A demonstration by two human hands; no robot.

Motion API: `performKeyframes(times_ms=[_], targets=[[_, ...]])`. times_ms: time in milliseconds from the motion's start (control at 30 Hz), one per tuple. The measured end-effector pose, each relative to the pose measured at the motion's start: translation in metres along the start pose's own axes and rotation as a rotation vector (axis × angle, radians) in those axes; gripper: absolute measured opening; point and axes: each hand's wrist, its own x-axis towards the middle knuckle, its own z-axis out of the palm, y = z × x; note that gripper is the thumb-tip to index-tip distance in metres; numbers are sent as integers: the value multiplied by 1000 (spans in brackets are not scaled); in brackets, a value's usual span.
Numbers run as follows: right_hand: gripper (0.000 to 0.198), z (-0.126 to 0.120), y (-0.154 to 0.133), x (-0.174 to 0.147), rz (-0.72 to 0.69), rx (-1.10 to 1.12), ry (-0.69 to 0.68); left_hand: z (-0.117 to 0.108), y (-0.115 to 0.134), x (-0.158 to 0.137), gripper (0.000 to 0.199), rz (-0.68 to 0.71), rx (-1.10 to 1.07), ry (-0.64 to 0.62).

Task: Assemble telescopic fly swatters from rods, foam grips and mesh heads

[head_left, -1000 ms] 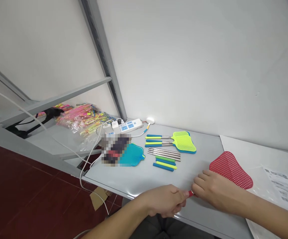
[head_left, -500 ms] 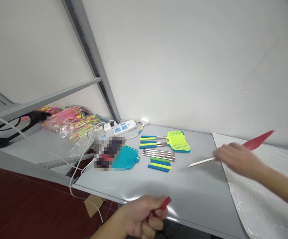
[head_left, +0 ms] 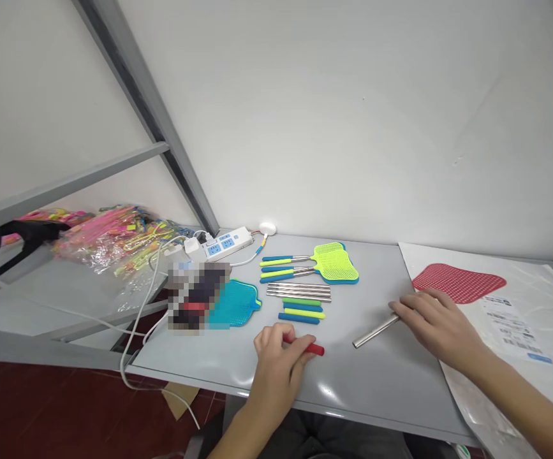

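Note:
My left hand (head_left: 279, 366) pinches a red handle sleeve (head_left: 315, 349) near the table's front edge, its end pointing right. On the right, my right hand (head_left: 441, 325) has its fingers closed round a fly swatter by its metal rod (head_left: 376, 332). The rod's bare end points down-left toward the red sleeve, apart from it. Beyond the fingers shows the red mesh swatter head (head_left: 458, 282), over a white plastic bag; my hand hides where head and rod meet. Between the hands and the wall lie blue and green handle sleeves (head_left: 302, 313) and several metal rods (head_left: 299, 292).
Fly swatters with yellow-green heads (head_left: 336, 264) lie stacked near the wall. To their left are blue swatter heads (head_left: 238, 303), a blurred patch and a power strip (head_left: 228, 243) with cables. The white bag (head_left: 539, 280) covers the right side. Bagged colourful items (head_left: 113, 239) lie left.
The red swatter has turned from edge-on to face-up, its rod swinging lower. My left hand has moved up and turned over, laying the red sleeve flatter. The view has shifted slightly.

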Motion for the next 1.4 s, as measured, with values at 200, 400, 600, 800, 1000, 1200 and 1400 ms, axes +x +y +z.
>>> performKeyframes(times_ms=[200, 400, 600, 800, 1000, 1200, 1400], targets=[[40, 14, -34, -20, 155, 69, 111, -1, -6, 0, 11, -152, -210, -3], [40, 26, -57, -24, 246, 145, 96, -6, -23, 3, 12, -60, 21, -121], [32, 37, -65, -18, 251, 209, 75, -2, -25, 13, 15, -46, 260, 21], [29, 43, -66, -17, 269, 230, 103, 0, -27, 20, 17, -66, 279, 34], [26, 35, -66, -18, 276, 175, 117, 6, -35, 20, 29, -70, 291, 53], [16, 4, -49, -12, 261, 74, 164, 7, -34, 18, 34, -94, 291, 65], [19, -42, -28, 21, 532, 212, 220, 8, -29, 18, 39, -112, 269, 58]])
